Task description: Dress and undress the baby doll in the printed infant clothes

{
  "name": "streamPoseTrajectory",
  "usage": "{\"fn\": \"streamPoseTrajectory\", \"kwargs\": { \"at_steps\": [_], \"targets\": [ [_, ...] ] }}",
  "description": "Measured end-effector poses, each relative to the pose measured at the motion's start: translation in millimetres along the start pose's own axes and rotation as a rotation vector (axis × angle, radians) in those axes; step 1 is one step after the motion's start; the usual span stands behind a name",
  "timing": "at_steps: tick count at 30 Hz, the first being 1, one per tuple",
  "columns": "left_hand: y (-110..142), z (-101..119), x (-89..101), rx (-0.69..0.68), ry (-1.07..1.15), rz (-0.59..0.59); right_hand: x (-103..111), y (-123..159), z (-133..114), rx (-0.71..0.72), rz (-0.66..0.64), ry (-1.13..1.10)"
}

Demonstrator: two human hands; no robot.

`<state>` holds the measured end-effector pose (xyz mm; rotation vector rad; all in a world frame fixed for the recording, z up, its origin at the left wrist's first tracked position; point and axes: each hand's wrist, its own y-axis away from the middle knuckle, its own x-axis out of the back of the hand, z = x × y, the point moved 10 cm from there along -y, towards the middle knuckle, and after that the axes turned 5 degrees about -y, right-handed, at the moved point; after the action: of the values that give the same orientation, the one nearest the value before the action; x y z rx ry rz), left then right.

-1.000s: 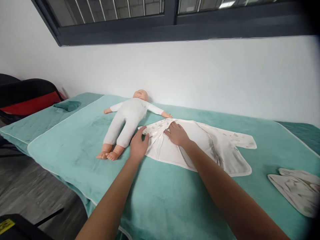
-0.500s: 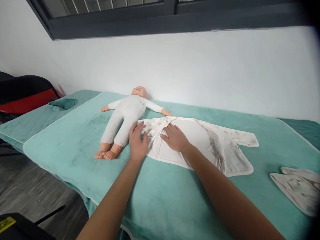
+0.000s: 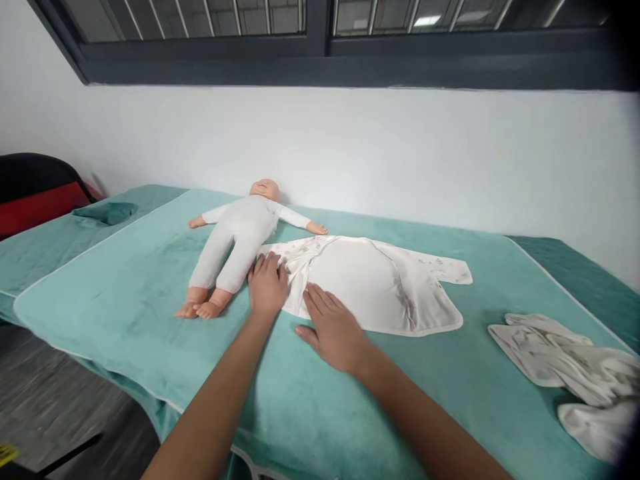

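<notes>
A white baby shirt [image 3: 360, 287] with small printed sleeves lies spread open, its inside facing up. My left hand [image 3: 268, 283] rests at the shirt's left side, over the sleeve area, with its fingers stretched out. Over the shirt's lower left edge lies my right hand [image 3: 331, 327], flat, thumb apart from the fingers. Left of the shirt a baby doll [image 3: 243, 233] in a white suit lies on its back with arms out. Its feet point toward me, and its lower leg is close beside my left hand.
A green cover [image 3: 150, 320] lies over the bed. More printed baby clothing [image 3: 565, 360] is bunched at the right. Behind the bed stands a white wall [image 3: 350, 147] below a dark window frame [image 3: 310, 57]. A black and red chair [image 3: 43, 193] is at the far left.
My right hand has moved down toward the shirt's lower edge and lies flatter. The shirt's middle is more exposed. The view has shifted right, showing more of the bunched clothing.
</notes>
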<state>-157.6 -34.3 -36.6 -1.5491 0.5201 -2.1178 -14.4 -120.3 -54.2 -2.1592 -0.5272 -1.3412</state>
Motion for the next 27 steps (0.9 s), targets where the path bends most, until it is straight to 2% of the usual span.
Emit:
{"fn": "streamPoseTrajectory", "kwargs": {
  "at_steps": [5,7,9,12,14,16,18,20,22,24,27],
  "targets": [
    [5.6,2.4,4.2,-0.005,0.077,0.025,2.4,38.3,-23.8,-0.007,0.022,-0.129],
    [16.0,6.8,16.0,-0.032,0.181,0.050,5.4,47.1,-25.8,-0.020,0.015,-0.226],
    [28.2,12.5,39.4,-0.088,0.307,0.076,11.9,46.4,-19.9,-0.066,0.030,-0.346],
    [34.5,4.7,86.8,-0.105,0.393,0.083,25.9,21.3,1.4,-0.191,0.115,-0.512],
    [24.4,-20.9,118.6,-0.034,0.365,0.113,33.4,-14.2,14.9,-0.250,0.172,-0.558],
    [5.4,-52.2,131.1,0.005,0.300,0.045,38.6,-64.0,23.6,-0.254,0.220,-0.543],
    [-14.5,-88.6,123.8,0.042,0.237,-0.084,37.5,-122.5,31.2,-0.245,0.237,-0.496],
    [-27.5,-127.2,99.4,0.141,0.270,-0.265,32.0,-180.7,43.3,-0.266,0.250,-0.443],
    [-34.1,-157.0,73.2,0.258,0.353,-0.396,33.6,-230.1,58.4,-0.290,0.342,-0.352],
    [-42.2,-172.9,54.2,0.340,0.451,-0.427,30.8,-269.7,77.2,-0.348,0.379,-0.291],
    [-61.5,-173.4,31.5,0.385,0.662,-0.421,12.8,-314.8,108.5,-0.486,0.259,-0.341]
  ]
}}
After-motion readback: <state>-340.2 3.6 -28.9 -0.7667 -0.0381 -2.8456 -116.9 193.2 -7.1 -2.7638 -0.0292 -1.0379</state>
